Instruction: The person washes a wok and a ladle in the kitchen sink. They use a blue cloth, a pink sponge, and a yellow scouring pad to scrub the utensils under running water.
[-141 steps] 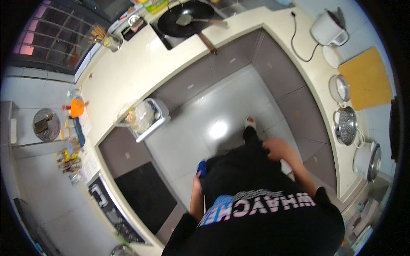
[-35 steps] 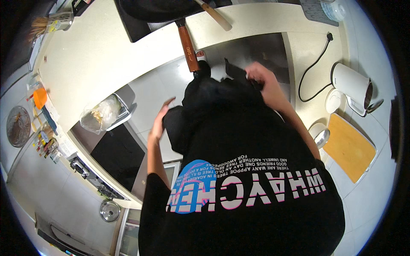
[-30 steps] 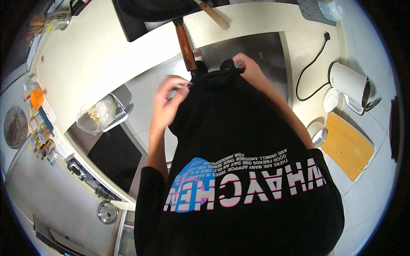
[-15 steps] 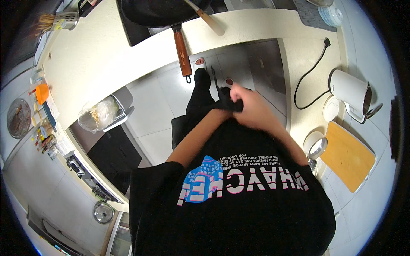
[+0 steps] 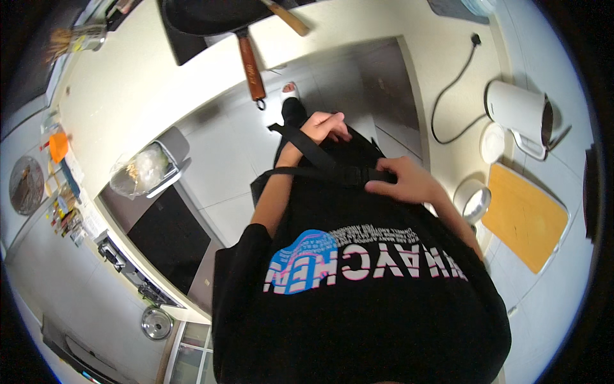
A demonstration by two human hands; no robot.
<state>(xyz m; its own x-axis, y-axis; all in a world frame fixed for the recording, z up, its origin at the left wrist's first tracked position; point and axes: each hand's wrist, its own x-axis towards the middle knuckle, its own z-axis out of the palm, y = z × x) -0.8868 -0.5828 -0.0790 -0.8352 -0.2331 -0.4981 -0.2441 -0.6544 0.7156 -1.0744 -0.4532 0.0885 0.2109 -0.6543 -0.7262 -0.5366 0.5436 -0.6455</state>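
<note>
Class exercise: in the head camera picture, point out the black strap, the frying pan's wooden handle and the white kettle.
black strap (image 5: 307,146), head view, on the band running between the two hands.
frying pan's wooden handle (image 5: 251,67), head view, middle of the brown grip.
white kettle (image 5: 517,112), head view, on its white body.

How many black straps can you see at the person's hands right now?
2. One black strap runs diagonally from under the left hand. The other black strap crosses the waist to the right hand, which pinches it. More may be hidden against the black clothing.

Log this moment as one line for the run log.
left hand: gripping black strap | right hand: on strap buckle | setting: kitchen counter
</note>
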